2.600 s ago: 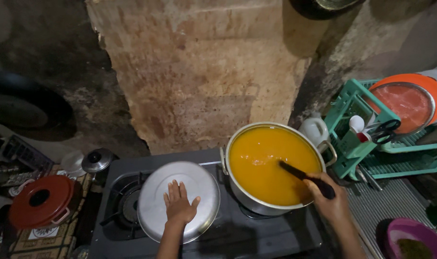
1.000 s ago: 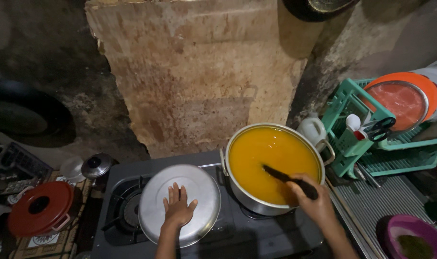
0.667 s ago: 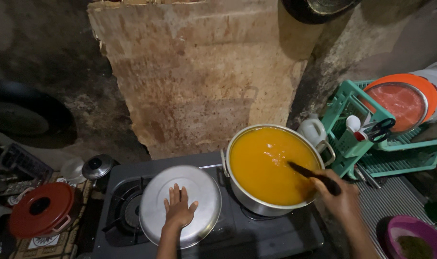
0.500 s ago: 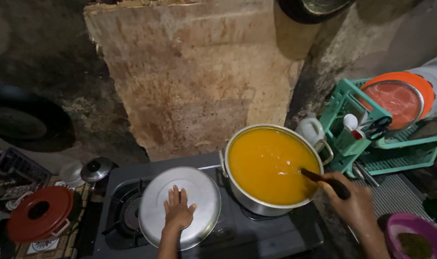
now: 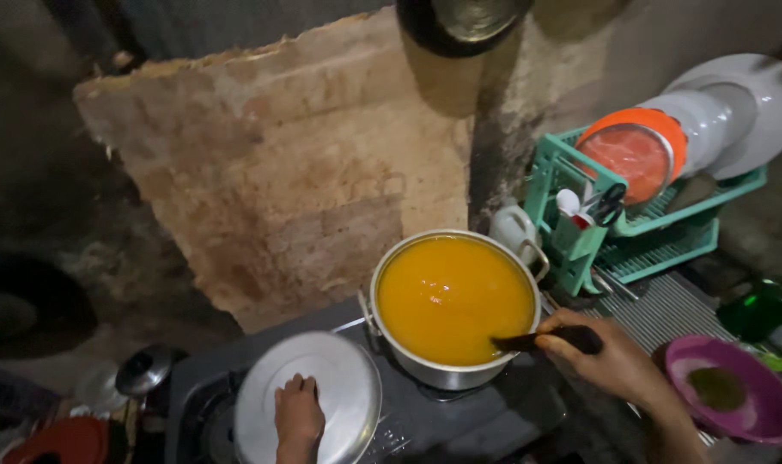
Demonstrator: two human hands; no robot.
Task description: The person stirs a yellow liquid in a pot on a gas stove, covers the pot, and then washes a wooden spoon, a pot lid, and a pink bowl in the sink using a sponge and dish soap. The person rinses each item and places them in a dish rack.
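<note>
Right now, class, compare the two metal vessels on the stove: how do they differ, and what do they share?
The right pot is open and shows orange liquid; the left pot is shut under a plain lid.
The right hand holds a dark utensil dipped in the right pot; the left hand rests flat on the left pot's lid.
Both are silvery metal and stand on the same stove.
</note>
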